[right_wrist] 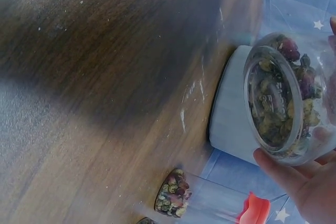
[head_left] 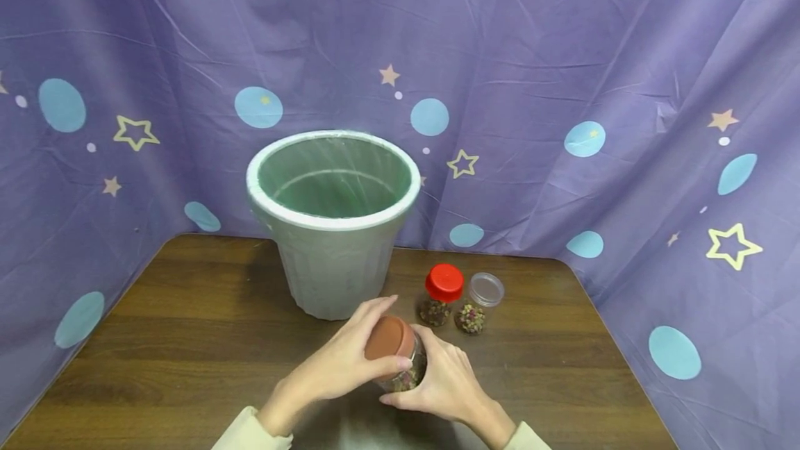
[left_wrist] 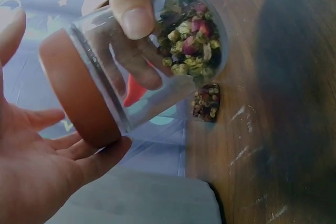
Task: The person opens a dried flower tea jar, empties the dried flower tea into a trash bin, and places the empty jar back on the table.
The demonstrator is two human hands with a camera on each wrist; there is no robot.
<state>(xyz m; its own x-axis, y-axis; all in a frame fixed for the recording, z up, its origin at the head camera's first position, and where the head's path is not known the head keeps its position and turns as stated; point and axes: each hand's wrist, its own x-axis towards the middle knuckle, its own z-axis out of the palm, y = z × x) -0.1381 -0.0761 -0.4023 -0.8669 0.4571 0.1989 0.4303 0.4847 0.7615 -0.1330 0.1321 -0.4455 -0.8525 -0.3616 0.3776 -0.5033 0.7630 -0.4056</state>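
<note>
A clear plastic jar [head_left: 403, 378] with an orange-brown lid [head_left: 389, 340] is held tilted above the table, dried rosebuds and yellow-green buds gathered at its base [left_wrist: 191, 43]. My right hand [head_left: 446, 377] grips the jar's body from the right, thumb on the near side. At the lid, my left hand [head_left: 340, 360] reaches round from the left with its fingers spread and fairly straight. Its thumb lies along the lid's near edge, and one finger points away past the far side. From the right wrist view the jar's round bottom [right_wrist: 273, 100] shows.
A large pale plastic pot [head_left: 334, 255] stands behind my hands, towards the left. Right of it are a jar with a red lid [head_left: 444, 282] and a small jar with a clear lid [head_left: 486, 290], both holding dried buds. A purple curtain [head_left: 525, 40] surrounds the wooden table [head_left: 550, 367].
</note>
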